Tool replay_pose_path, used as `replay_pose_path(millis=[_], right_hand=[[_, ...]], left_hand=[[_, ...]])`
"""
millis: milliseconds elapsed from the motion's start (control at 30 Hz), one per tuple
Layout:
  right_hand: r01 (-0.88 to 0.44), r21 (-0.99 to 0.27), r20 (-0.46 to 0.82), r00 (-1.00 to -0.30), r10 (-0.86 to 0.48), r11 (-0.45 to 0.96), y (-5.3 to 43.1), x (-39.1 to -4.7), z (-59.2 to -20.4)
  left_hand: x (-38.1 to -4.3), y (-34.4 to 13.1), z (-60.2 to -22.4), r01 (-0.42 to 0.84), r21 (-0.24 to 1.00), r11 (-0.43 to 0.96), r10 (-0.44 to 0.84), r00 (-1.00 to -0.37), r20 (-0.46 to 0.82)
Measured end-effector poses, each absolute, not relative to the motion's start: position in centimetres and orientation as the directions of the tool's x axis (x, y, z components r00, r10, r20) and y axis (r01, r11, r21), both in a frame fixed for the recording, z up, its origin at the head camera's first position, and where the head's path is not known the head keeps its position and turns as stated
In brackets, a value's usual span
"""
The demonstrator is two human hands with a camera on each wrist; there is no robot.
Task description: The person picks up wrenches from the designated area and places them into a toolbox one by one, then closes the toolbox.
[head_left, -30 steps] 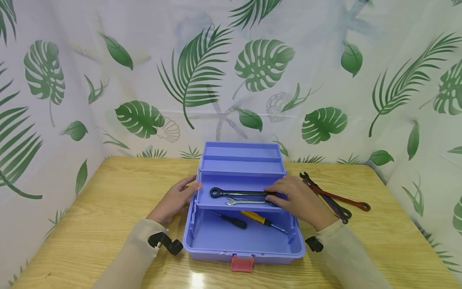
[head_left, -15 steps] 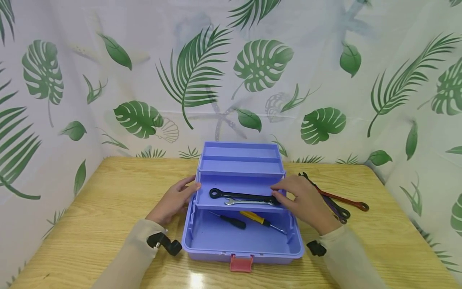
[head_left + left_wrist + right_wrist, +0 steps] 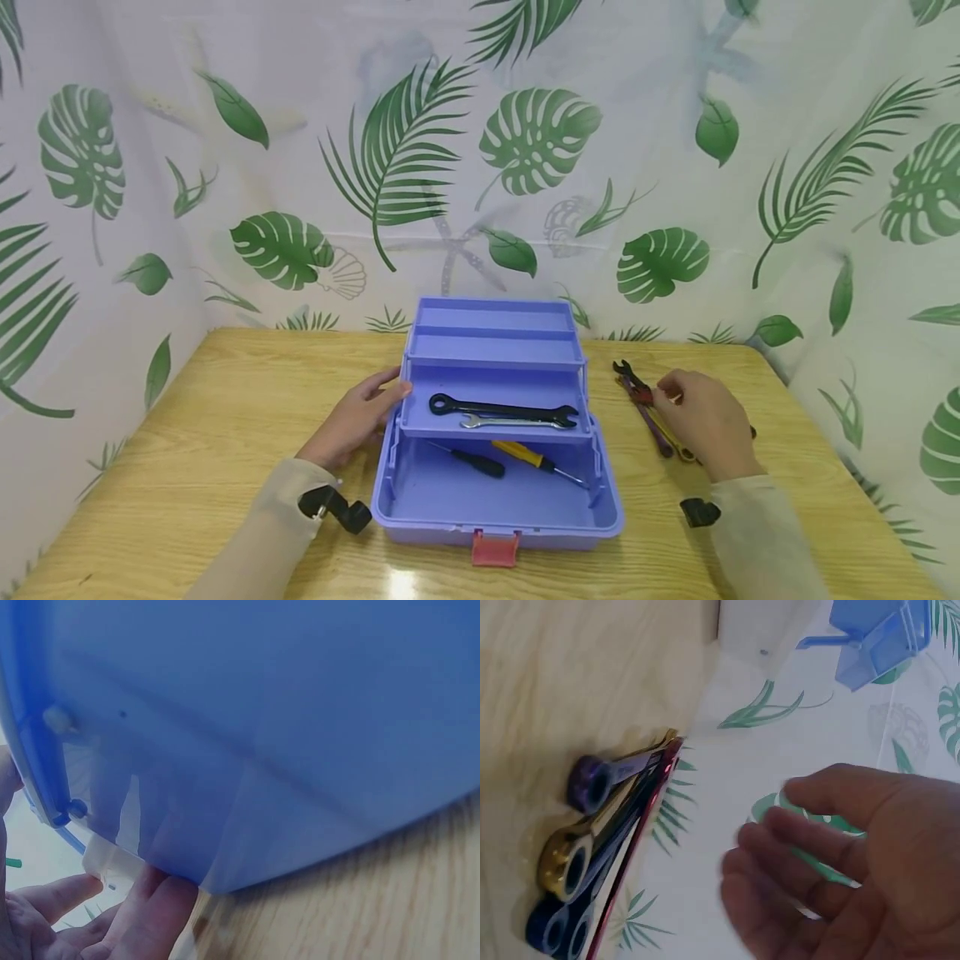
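Note:
A lavender toolbox (image 3: 495, 500) stands open on the table with its trays raised. My left hand (image 3: 356, 421) holds its left side, thumb at the tray rim and fingers along the outer wall. A black wrench (image 3: 502, 408) and a silver wrench (image 3: 517, 422) lie in the lower tray. A black-handled screwdriver (image 3: 480, 462) and a yellow-handled screwdriver (image 3: 525, 454) rest in the bottom. My right hand (image 3: 705, 421), fingers loosely bent and holding nothing, hovers over loose wrenches: a purple one (image 3: 592, 784), a gold one (image 3: 566, 859), a red one (image 3: 641, 825) and dark ones.
The upper tray (image 3: 495, 342) is split by a divider. A red latch (image 3: 495, 550) hangs at the toolbox front. A leaf-print cloth (image 3: 420, 167) stands behind and beside the wooden table (image 3: 225, 433).
My right hand has left the black wrench in the tray and moved right, over the loose wrenches. The black wrench lies still in the tray. My left hand stays on the toolbox.

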State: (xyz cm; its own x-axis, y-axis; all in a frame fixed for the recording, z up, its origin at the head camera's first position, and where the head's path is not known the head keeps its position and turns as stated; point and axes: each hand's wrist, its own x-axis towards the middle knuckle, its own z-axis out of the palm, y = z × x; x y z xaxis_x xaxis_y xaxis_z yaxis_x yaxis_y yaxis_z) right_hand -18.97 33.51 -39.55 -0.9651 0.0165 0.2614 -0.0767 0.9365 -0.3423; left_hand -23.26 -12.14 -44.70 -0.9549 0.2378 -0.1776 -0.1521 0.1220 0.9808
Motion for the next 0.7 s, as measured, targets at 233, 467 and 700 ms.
replay_pose_path(millis=[233,467,700], right_hand=[[0.094,-0.319,0.031,-0.994,0.109,0.943,35.8,-19.1,-40.4],[0.103,-0.321,-0.132,-0.989,0.063,0.941,35.8,-19.3,-40.7],[0.119,-0.327,-0.209,-0.977,0.051,0.937,35.2,-19.3,-41.0]], left_hand=[[-23.2,-12.2,-44.7,-0.151,0.980,0.127,0.241,-0.954,-0.179],[-23.2,-12.2,-44.6,-0.147,0.981,0.131,0.243,-0.954,-0.175],[-23.1,-12.2,-44.5,-0.143,0.981,0.132,0.245,-0.954,-0.172]])
